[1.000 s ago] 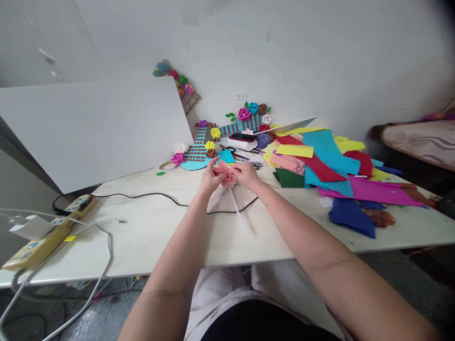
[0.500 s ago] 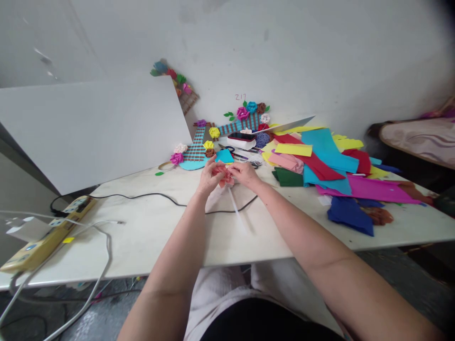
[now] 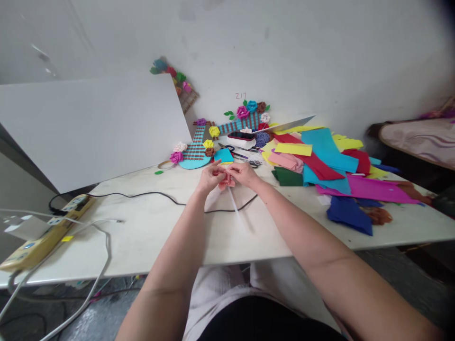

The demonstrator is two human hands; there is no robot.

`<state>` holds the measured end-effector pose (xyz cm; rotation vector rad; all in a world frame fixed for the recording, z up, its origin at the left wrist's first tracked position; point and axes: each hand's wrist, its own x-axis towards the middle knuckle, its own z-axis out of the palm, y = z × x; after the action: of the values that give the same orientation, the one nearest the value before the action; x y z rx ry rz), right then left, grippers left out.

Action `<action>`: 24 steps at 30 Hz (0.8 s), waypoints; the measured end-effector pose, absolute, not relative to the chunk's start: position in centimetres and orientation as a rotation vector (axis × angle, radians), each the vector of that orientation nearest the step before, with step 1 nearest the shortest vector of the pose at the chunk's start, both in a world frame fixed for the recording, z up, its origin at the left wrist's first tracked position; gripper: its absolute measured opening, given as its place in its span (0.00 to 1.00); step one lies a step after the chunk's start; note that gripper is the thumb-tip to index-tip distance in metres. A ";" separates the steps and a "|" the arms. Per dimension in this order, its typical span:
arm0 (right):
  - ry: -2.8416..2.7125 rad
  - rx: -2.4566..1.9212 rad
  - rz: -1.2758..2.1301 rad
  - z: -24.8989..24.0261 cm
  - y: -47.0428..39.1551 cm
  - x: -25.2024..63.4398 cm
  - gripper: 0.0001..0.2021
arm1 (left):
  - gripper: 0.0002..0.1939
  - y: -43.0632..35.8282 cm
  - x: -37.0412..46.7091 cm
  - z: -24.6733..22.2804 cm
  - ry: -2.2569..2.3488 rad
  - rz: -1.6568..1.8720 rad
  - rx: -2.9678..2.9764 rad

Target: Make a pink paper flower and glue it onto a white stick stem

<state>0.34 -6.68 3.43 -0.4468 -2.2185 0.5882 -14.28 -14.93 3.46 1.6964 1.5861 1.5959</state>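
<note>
Left hand (image 3: 209, 178): pinching a ruffled salmon-pink paper flower (image 3: 227, 182) by its left side
Right hand (image 3: 245, 174): fingertips pinched on the flower's right side
Flower: smack between the two
Thin white stick (image 3: 233, 201): poking out below it

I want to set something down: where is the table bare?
Widest: left, between the white cable, black cord and left forearm. Narrower: between the right forearm and dark blue sheet. Crowded: behind the right hand, around the phone, and right, under the heaped sheets.

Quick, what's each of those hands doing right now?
Left hand: closed, holding the pink paper flower.
Right hand: closed, pinching the same flower.
</note>
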 end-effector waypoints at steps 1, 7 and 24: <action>-2.209 -0.445 0.595 3.4 -6.6 0.3 0.09 | 0.04 -14.9 -14.3 3.4 1.587 1.599 1.693; -2.176 -0.518 0.636 3.2 -6.4 0.1 0.08 | 0.04 -14.7 -14.4 3.0 1.573 1.630 1.691; -2.322 -1.506 0.254 5.5 -3.3 4.8 0.13 | 0.05 -14.5 -15.0 2.9 1.652 1.881 1.486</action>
<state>4.76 -3.30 5.50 -1.5057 -2.3224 0.2535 -15.04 -14.45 2.94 1.4858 1.6522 1.8806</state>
